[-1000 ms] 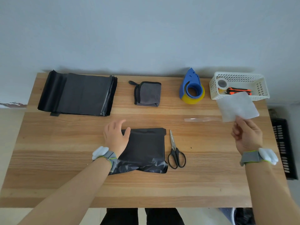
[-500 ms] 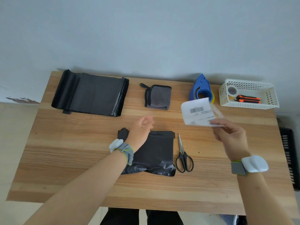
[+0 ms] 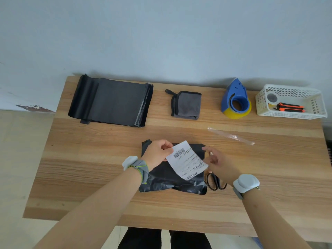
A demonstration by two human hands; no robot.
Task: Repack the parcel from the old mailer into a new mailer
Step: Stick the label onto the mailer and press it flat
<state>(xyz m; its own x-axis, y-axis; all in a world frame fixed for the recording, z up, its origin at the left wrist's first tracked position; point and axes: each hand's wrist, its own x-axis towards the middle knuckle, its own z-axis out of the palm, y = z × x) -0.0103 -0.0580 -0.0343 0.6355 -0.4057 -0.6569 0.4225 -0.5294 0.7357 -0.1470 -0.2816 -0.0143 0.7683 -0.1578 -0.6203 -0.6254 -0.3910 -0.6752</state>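
Observation:
A black mailer (image 3: 172,182) lies flat at the table's middle, its lower part crumpled. Over it I hold a white shipping label (image 3: 187,160) with barcodes. My left hand (image 3: 158,154) pinches the label's upper left corner. My right hand (image 3: 218,164) touches the label's right edge, fingers loosely spread. A stack of flat black mailers (image 3: 113,102) rests at the back left. A folded grey cloth with black trim (image 3: 186,104) sits at the back middle.
Black scissors (image 3: 215,183) lie right of the mailer, partly under my right hand. A blue tape dispenser with yellow tape (image 3: 236,101) and a white basket (image 3: 291,115) holding an orange cutter stand at the back right. A clear plastic strip (image 3: 231,136) lies nearby.
My right hand carried the label from the right side down over the black mailer. My left hand rose off the mailer and took the label's corner.

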